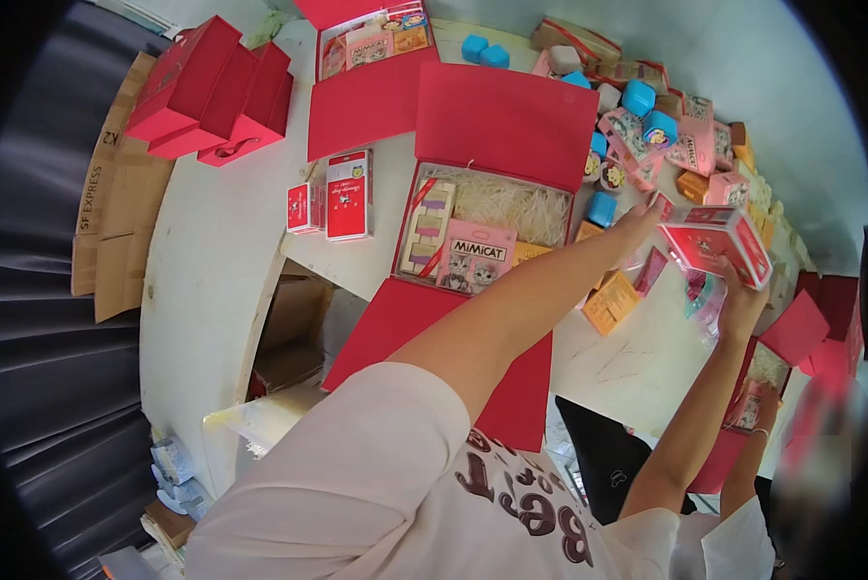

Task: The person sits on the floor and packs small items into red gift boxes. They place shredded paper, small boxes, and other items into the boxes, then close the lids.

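Observation:
My right hand [741,302] is closed on a red-and-white flat box [714,244], tilted above the right side of the table. Close to its upper left corner, my left hand [637,230] pinches a small red-and-white box [661,205], mostly hidden by the fingers. In front of me lies an opened red gift box [506,111] with pale shredded filler [511,208]. Inside it are a cream box with a red ribbon [426,227], a pink cat-print packet [474,256] and an orange box [530,253] partly covered by my left forearm.
Blue cube-shaped containers [638,97] and pink packets pile up at the back right. An orange packet [611,303] lies nearer. Red-and-white boxes [348,195] stand on the left, past them stacked red gift boxes [202,92]. A co-worker's arm [751,464] reaches another gift box at right.

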Available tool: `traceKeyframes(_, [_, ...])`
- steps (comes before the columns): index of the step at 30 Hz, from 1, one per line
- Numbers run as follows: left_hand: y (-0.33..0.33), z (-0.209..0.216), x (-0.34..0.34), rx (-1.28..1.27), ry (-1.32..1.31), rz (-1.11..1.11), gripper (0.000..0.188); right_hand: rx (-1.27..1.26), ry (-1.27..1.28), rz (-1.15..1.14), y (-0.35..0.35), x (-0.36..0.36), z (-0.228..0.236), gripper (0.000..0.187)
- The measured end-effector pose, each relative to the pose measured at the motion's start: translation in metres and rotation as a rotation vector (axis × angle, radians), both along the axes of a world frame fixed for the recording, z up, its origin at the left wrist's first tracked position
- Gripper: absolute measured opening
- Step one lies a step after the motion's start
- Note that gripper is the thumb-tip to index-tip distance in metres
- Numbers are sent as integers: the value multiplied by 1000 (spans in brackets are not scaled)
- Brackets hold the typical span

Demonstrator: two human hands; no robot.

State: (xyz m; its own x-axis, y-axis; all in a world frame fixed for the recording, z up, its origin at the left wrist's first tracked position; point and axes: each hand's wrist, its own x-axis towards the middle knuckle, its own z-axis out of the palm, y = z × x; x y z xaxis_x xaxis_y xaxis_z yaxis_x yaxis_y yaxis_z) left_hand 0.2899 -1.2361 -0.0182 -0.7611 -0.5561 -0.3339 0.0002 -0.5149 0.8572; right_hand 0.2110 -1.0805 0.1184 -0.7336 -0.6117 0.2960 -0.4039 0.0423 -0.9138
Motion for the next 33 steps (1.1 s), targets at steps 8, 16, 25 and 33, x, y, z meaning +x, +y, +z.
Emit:
traceKeyframes(8, [-18,19,29,36,341,-214,30,26,-87,-4,-25,36,23,74])
traceKeyframes(16, [-16,98,37,-12,239,-145,27,-394,220,-443,-59,52,-9,108])
traceKeyframes(25, [-21,106,63,-55,-106,-51,37,-289,376,-428,-43,1,-28,104])
traceKeyframes(33, [-33,86,64,-17,-174,-273,64,-371,126,-325,-10,-15,-18,72])
